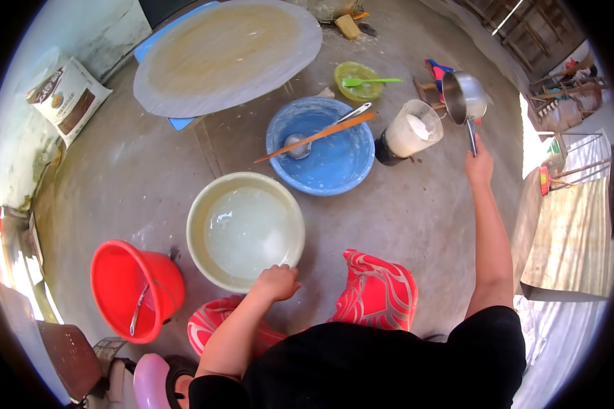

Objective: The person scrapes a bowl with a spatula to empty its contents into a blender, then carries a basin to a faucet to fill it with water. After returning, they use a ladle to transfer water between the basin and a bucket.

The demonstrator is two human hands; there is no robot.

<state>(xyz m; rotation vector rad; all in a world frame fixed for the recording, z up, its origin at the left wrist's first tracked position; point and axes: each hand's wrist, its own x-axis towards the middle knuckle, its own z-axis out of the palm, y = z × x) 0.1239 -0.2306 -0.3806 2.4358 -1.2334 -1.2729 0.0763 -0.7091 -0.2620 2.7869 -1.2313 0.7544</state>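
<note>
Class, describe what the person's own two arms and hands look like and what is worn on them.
Both arms are bare from above the elbow down. The left hand and right hand wear no gloves; no rings, watch or bracelets show. Short black sleeves of a black top cover the upper arms.

Grey concrete floor [423,218], pale wall [20,41], sunlight

Ladle [297,145] in basin [320,145]; blender jar [411,131] right of it.
</note>
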